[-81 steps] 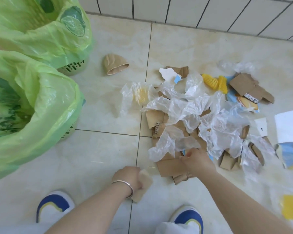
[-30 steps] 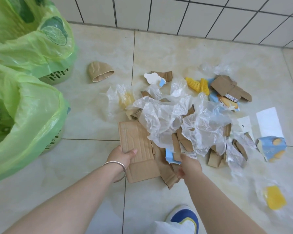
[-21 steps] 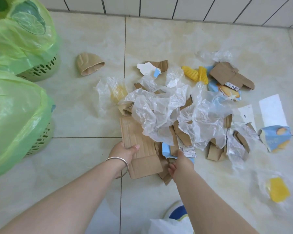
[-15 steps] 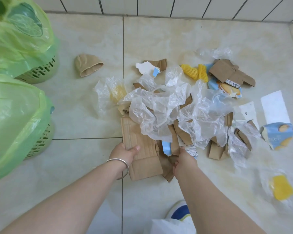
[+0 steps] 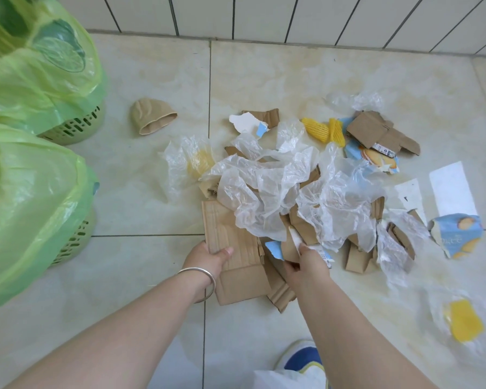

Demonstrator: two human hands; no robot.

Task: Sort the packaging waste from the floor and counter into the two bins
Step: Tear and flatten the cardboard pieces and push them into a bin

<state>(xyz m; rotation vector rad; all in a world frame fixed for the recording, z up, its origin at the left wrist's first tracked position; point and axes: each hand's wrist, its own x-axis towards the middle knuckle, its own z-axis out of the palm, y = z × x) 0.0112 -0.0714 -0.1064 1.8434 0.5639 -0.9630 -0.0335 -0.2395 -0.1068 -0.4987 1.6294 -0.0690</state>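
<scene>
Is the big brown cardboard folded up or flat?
Flat. The cardboard sheet lies spread on the floor, the left hand gripping its edge.

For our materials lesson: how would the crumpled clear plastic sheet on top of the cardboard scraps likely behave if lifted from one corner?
The clear plastic sheet looks thin and creased, so it would probably hang limp. Seemingly very light, it may drift or cling. Since it drapes over cardboard scraps, lifting could drag small pieces along.
</scene>
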